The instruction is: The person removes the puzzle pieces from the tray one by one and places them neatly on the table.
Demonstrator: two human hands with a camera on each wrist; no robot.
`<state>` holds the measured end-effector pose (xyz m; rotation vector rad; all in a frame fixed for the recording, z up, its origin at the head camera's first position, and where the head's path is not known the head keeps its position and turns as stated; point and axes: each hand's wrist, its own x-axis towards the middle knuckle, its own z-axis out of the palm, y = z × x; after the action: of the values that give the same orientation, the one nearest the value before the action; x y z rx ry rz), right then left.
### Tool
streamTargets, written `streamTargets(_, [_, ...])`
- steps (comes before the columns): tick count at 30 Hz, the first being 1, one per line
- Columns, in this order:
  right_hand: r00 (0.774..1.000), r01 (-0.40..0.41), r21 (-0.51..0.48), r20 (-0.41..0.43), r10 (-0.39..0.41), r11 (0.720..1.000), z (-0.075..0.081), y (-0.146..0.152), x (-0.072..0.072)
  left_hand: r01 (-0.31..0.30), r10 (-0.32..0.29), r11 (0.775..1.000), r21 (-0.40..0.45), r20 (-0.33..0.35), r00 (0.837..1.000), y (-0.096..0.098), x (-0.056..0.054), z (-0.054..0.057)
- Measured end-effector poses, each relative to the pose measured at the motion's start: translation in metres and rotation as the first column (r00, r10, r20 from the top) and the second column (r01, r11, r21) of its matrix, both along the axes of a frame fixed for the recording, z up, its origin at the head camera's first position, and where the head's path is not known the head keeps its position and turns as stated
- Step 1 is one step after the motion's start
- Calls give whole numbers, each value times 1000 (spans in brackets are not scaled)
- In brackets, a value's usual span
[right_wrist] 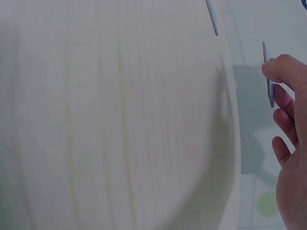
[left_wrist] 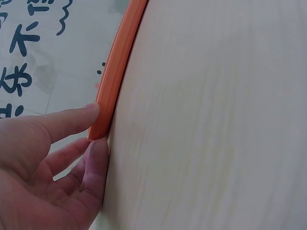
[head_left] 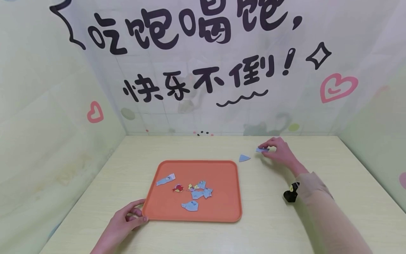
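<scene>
Head view: pinches a blue piece [head_left: 258, 150] in the right grip [head_left: 279, 151], barely parted, presumably for its thinness. Just left of that grip, blue triangle [head_left: 244, 158] on the worktop [head_left: 266, 218]. Holds an orange tray [head_left: 206, 170] by one corner in the left grip [head_left: 124, 221], closed there probably for steadiness, with loose pieces [head_left: 197, 194] inside, right of that grip.

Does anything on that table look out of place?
Mildly, yes. A blue triangular piece lies on the table, just off the far right corner of the orange tray, while most other pieces lie inside it. A black object by the right sleeve seems unrelated to them.
</scene>
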<state>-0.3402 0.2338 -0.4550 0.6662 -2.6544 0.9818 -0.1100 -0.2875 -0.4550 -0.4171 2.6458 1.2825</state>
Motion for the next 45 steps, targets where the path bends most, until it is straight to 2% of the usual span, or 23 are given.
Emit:
streamTargets(4, [999,15,-7,50,-15,1000,-5,1,0,-4,4,1000,3,-1,1000,0,0,0])
streamTargets(12, [988,-5,-14,154,7,1000,-9,-2,3,-9,9,1000,19,0,1000,0,0,-1])
streamTargets(23, [980,-50,0,193,49,999,-8,-3,5,-4,4,1000,17,1,1000,1,-1,0])
streamTargets(32, [959,-78,-11,274,78,997,-10,1,2,-5,5,1000,3,2,1000,1,-1,1])
streamTargets(45, [952,-127,-26,276,130,992,-7,1,5,-4,4,1000,23,1,1000,1,1,2])
